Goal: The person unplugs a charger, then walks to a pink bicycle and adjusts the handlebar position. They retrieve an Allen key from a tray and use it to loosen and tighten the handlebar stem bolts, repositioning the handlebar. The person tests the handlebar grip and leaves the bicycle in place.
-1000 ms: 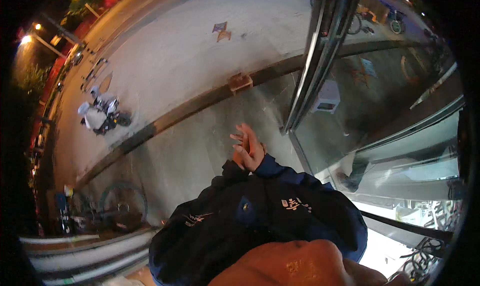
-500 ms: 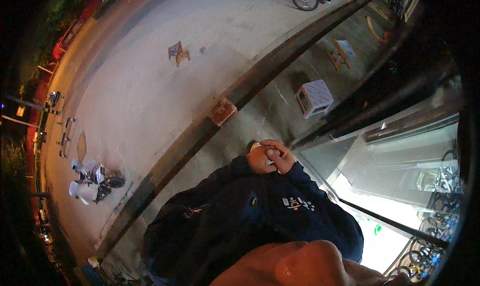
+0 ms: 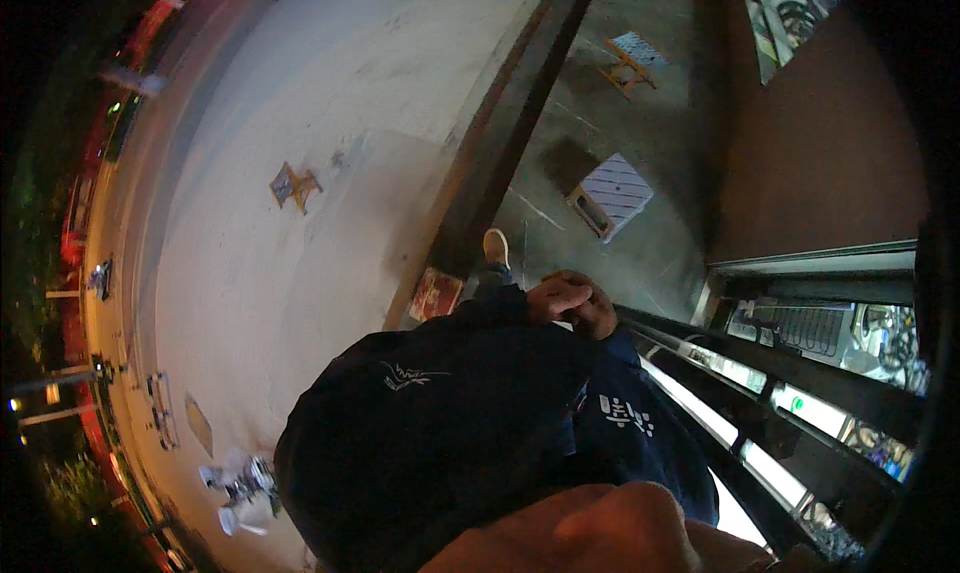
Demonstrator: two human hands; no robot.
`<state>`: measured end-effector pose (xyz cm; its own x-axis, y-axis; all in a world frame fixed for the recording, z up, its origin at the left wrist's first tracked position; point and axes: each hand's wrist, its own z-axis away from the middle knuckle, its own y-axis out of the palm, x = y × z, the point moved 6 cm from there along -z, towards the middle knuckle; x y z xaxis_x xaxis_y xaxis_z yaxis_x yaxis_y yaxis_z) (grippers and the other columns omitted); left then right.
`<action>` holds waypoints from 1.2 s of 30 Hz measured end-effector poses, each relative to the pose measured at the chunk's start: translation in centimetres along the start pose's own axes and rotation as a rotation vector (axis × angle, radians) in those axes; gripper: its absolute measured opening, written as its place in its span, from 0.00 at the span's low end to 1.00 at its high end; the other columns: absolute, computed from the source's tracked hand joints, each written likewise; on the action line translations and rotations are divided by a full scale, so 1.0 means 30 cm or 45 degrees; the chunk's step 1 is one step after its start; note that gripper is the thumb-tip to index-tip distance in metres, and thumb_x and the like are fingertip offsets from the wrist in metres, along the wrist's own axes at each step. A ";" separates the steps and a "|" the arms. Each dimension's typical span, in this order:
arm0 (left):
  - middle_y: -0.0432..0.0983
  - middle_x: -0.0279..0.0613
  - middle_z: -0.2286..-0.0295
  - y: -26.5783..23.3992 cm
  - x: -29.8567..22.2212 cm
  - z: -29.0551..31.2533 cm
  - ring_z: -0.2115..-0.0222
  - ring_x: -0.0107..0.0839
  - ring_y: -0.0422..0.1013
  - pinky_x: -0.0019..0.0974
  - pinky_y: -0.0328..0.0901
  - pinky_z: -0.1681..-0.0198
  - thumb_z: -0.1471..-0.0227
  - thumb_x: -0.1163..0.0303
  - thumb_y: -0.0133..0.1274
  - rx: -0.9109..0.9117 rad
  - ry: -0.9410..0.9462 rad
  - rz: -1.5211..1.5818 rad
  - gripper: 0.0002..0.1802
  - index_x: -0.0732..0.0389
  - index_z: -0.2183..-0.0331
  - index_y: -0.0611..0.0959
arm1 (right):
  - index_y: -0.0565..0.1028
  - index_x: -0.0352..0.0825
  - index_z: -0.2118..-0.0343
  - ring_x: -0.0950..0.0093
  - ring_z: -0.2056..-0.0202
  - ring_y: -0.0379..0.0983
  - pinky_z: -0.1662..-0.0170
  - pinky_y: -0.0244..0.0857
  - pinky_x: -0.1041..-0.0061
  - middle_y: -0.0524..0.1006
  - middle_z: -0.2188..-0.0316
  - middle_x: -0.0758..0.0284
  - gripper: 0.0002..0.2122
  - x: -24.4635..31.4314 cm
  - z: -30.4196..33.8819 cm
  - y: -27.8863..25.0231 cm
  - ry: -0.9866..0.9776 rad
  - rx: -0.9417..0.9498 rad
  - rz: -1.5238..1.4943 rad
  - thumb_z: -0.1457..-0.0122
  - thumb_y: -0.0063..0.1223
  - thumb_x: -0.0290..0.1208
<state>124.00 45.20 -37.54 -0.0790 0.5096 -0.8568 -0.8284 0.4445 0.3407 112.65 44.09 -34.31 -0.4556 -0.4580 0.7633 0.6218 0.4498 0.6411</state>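
My left hand and my right hand are together in front of my dark jacket. The fingers of both are curled and press against each other. A small pale patch shows below them, but what they hold, if anything, is hidden. Just beyond the hands, one shoe of mine shows on the paving. The nearest object ahead is a pale plastic step stool with a striped top. A reddish block lies by the kerb, to the left of my hands.
A folding stool stands farther ahead, and another small stool on the pale road to the left. The dark kerb runs between road and paving. On the right are a brown panel and glass doors. A parked scooter is at lower left.
The view has swung round, so the stools and kerb sit farther left and a brown panel shows at right. My shoe has come into sight. Both hands stay together.
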 end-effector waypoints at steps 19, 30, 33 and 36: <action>0.82 0.53 0.57 -1.349 -1.016 -0.793 0.57 0.48 0.79 0.47 0.73 0.51 0.36 0.69 0.55 -0.925 1.704 -1.152 0.15 0.66 0.51 0.82 | 0.73 0.33 0.41 0.71 0.48 0.74 0.44 0.69 0.68 0.78 0.47 0.66 0.19 0.388 -1.754 -0.363 -0.004 -0.223 0.126 0.30 0.55 0.38; 0.83 0.45 0.65 -2.159 -1.705 -1.475 0.65 0.32 0.79 0.36 0.73 0.59 0.31 0.56 0.50 -0.626 0.223 -0.083 0.22 0.67 0.57 0.85 | 0.74 0.33 0.43 0.71 0.48 0.77 0.43 0.70 0.70 0.80 0.51 0.65 0.17 0.937 -2.833 -0.786 0.044 -0.119 0.344 0.30 0.56 0.34; 0.81 0.40 0.71 -2.478 -1.737 -1.567 0.72 0.27 0.75 0.32 0.69 0.65 0.32 0.56 0.52 -0.874 0.281 -0.408 0.21 0.67 0.64 0.84 | 0.74 0.33 0.44 0.72 0.49 0.77 0.44 0.71 0.70 0.80 0.51 0.66 0.16 0.960 -3.082 -0.977 0.042 -0.107 0.286 0.31 0.57 0.33; 0.75 0.36 0.79 -2.817 -1.659 -1.683 0.78 0.27 0.70 0.36 0.66 0.71 0.34 0.56 0.54 -1.144 0.320 -0.145 0.21 0.64 0.71 0.81 | 0.74 0.33 0.45 0.72 0.50 0.78 0.47 0.73 0.69 0.81 0.52 0.66 0.15 0.957 -3.308 -1.278 0.163 -0.296 0.176 0.31 0.57 0.32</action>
<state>169.95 -54.91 -43.25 -0.0019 0.2778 -0.9606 -0.9479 -0.3065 -0.0868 138.93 -62.39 -44.92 -0.2815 -0.5045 0.8162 0.8083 0.3337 0.4850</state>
